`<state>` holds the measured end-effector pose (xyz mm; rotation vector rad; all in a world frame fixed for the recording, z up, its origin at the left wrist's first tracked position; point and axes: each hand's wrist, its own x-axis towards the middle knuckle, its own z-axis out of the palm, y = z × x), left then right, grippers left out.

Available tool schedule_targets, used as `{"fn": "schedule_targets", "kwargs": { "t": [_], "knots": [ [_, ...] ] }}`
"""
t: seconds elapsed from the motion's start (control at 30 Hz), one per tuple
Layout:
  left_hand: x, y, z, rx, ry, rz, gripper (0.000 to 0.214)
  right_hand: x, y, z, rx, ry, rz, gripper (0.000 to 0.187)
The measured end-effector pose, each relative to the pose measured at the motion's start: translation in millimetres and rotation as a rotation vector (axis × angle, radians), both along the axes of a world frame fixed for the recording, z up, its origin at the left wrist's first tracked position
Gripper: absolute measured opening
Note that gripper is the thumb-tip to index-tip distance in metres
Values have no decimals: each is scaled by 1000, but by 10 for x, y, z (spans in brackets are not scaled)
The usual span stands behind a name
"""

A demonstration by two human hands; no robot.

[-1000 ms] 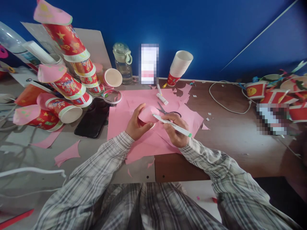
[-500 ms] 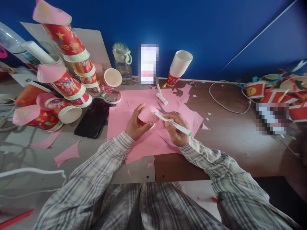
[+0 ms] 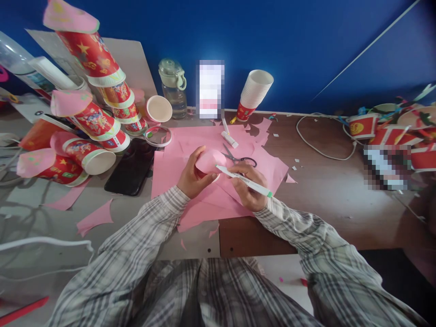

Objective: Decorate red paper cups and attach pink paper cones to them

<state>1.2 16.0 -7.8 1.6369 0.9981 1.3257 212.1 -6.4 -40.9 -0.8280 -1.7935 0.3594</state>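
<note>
In the head view, my left hand (image 3: 195, 176) is closed round a paper cup (image 3: 201, 174) topped with a pink paper piece (image 3: 210, 161). Most of the cup is hidden by my fingers and the pink top. A white marker (image 3: 248, 180) with a green end is gripped in my right hand (image 3: 250, 188). Its tip is beside the pink top's right edge; whether it touches I cannot tell. Under both hands lie pink paper sheets (image 3: 200, 213). Scissors (image 3: 238, 159) with dark handles lie just beyond my right hand, near a white glue stick (image 3: 229, 140).
Decorated red cups (image 3: 86, 54) with pink tops stand and lie at left, beside a black phone (image 3: 129, 168). A water bottle (image 3: 173, 88), a lit blurred screen (image 3: 210, 88) and a cup stack (image 3: 255, 95) line the blue wall. More red cups (image 3: 364, 126) and a cable (image 3: 327, 156) are at right.
My right hand and the marker have dropped slightly, so the marker's tip sits lower along the pink top's edge. More of the scissors' handles shows. My left hand keeps its hold.
</note>
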Motion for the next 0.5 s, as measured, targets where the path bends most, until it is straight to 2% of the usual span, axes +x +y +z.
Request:
{"fn": "schedule_targets", "kwargs": {
  "t": [0.2,0.37,0.5],
  "knots": [
    [-4,0,4,8,15,5,69,-25,10,8,33,28,0,19],
    [8,0,14,19,12,8,70,7,6,-6,-4,43,-27,25],
    [11,-5,35,37,34,22,69,28,-17,-6,52,65,3,21]
  ]
}}
